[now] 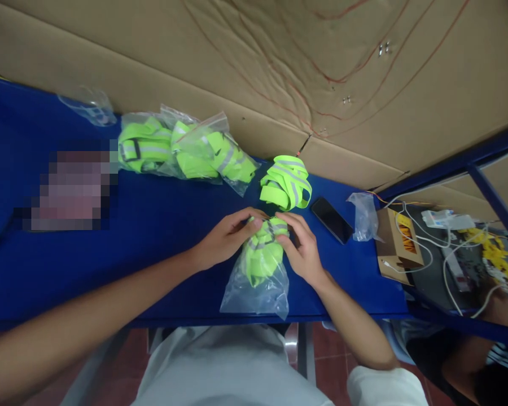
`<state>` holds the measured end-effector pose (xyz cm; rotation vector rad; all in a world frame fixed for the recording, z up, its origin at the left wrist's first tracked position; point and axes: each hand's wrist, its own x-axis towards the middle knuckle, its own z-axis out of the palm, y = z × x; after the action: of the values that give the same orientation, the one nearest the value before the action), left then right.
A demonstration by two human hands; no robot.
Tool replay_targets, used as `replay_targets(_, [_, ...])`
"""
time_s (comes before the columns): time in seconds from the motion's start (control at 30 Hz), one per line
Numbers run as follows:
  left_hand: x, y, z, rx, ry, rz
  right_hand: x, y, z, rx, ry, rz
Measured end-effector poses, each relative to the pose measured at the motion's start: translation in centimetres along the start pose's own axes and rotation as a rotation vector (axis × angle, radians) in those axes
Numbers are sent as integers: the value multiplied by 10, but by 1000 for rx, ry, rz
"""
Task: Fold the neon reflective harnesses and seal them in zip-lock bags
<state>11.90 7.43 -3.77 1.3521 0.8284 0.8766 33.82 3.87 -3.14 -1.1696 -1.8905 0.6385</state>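
Near the front edge of the blue table, a neon-green reflective strap bundle (265,256) with grey stripes lies in a clear plastic bag (254,299). My left hand (228,234) grips the far left part of the bundle, thumb on top. On the other side, the fingers and thumb of my right hand (301,245) are curled round its far right part. The bag's wide end points toward me. Just beyond my hands sits a loose coil of the same green strap (285,183), outside any bag.
Several bagged green strap bundles (190,149) lie along the cardboard wall. A black phone (332,220) and a clear bag (364,217) are at the right, beside a cardboard box (395,242) with white cables. At far right, part of another person shows.
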Motion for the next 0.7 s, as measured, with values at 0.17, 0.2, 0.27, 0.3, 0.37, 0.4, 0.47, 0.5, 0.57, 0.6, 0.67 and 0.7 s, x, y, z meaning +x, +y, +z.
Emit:
replay_targets(0.17, [-1,0,-3,-24,-69,-6,-2,-4,1,-1,-8,-1])
replay_targets(0.2, [-2,0,-3,-19,-81,5,-3,-4,1,20,-11,4])
replay_targets(0.27, [-3,2,-3,-27,-102,12,-4,-3,2,71,-16,15])
replay_targets(0.3, [-3,3,-2,-45,-114,0,-4,-3,2,97,-13,18])
replay_targets(0.37, [-4,4,-1,-121,-125,-51,-3,-3,2,142,-1,16])
replay_targets(0.4, [-5,4,0,-177,-126,-93,-2,-3,2,160,5,12])
replay_targets(0.47, [-5,4,2,-302,-120,-192,0,-3,0,186,20,13])
replay_targets(0.5, [-5,4,3,-354,-115,-231,1,-4,0,199,23,20])
replay_targets(0.57, [-5,5,3,-409,-107,-268,3,-5,-1,249,19,63])
replay_targets(0.6, [-5,5,3,-415,-102,-271,4,-5,-2,292,7,101])
replay_targets(0.67, [-4,7,1,-407,-81,-273,5,-5,-2,388,-36,188])
replay_targets(0.7, [-3,8,0,-401,-76,-283,6,-5,-1,425,-54,225])
